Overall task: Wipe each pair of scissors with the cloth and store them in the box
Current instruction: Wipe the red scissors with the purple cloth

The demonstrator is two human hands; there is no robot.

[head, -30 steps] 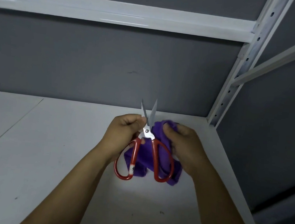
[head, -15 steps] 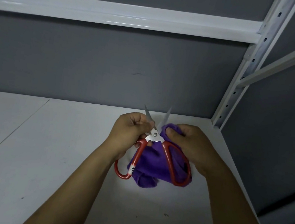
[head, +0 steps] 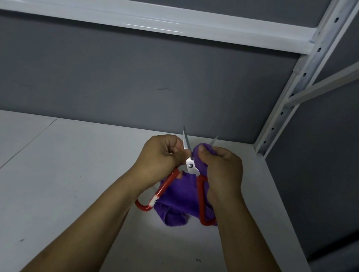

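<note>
1. Two arms are showing in the head view, both bare from the wrist to the bottom edge of the picture.
2. The left hand (head: 160, 156) is showing plain knuckles, and the left forearm (head: 102, 216) is lying bare behind it.
3. The right hand (head: 221, 169) is looking much the same, with a thumbnail (head: 201, 148) just peeking out at the tip.
4. The right forearm (head: 251, 244) is likewise wearing nothing but dim, greyish light.
</note>
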